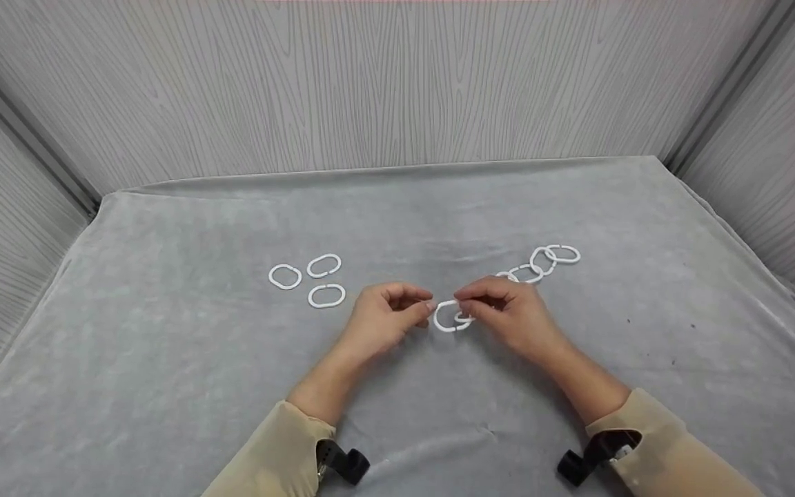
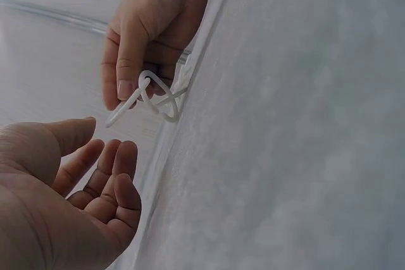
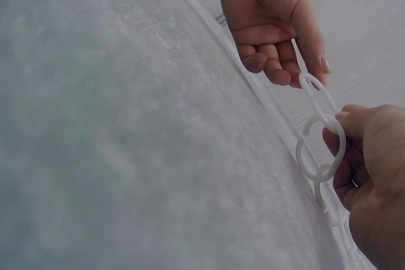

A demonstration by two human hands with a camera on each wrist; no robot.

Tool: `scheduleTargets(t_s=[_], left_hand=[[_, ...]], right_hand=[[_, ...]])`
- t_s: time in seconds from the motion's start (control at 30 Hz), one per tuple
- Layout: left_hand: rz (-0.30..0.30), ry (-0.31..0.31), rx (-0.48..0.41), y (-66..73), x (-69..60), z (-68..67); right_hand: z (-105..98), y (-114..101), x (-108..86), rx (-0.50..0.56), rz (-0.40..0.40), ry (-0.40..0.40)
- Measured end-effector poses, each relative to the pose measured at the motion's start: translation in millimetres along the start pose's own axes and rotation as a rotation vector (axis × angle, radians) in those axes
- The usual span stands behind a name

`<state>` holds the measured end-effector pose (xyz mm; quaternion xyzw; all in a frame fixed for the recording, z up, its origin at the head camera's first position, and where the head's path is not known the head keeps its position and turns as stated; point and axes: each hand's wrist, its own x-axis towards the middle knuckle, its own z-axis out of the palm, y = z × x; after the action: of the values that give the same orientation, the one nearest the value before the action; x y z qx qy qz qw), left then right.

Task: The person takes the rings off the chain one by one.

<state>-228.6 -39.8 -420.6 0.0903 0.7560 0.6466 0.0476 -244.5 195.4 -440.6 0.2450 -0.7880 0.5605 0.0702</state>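
Note:
My right hand pinches a chain of white plastic oval links between thumb and fingers. An end link of that chain sticks out toward the left, with a small split in its side. In the left wrist view that link tilts down from the right fingertips, threaded with another link. My left hand is close beside the end link, its fingers loosely bent and a gap between thumb and forefinger. The rest of the chain trails over the cloth behind the right hand, partly hidden by it.
Three loose white links lie apart to the left: one link outermost, one farther back, one nearer. Grey cloth covers the table. Wood-patterned panels stand behind and at both sides.

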Motion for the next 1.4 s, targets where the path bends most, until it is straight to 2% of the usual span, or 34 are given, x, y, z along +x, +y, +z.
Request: scheduleTargets(t_s=[0.3,0.67,0.97,1.23,1.4], left_hand=[[0.019,-0.078,0.004,-5.1,2.5,-0.7],[0.081,-0.112,-0.003,-15.5,4.9,0.1],[0.082,-0.109,0.025,-16.5,5.8,1.3],[0.060,-0.127,0.079,-15.8,5.4,0.7],[0.057,-0.125,0.077,-16.4,5.2,0.6]], right_hand=[[-0.6,-0.7,-0.1,-0.007,-0.025,-0.026],[0.5,-0.7,-0.2,-0.009,-0.010,-0.048],[0.7,1.9,0.2,-0.007,-0.018,-0.041],[0.4,0.6,0.0,-0.002,-0.009,-0.046],[0.5,-0.4,0.1,-0.010,-0.008,-0.047]])
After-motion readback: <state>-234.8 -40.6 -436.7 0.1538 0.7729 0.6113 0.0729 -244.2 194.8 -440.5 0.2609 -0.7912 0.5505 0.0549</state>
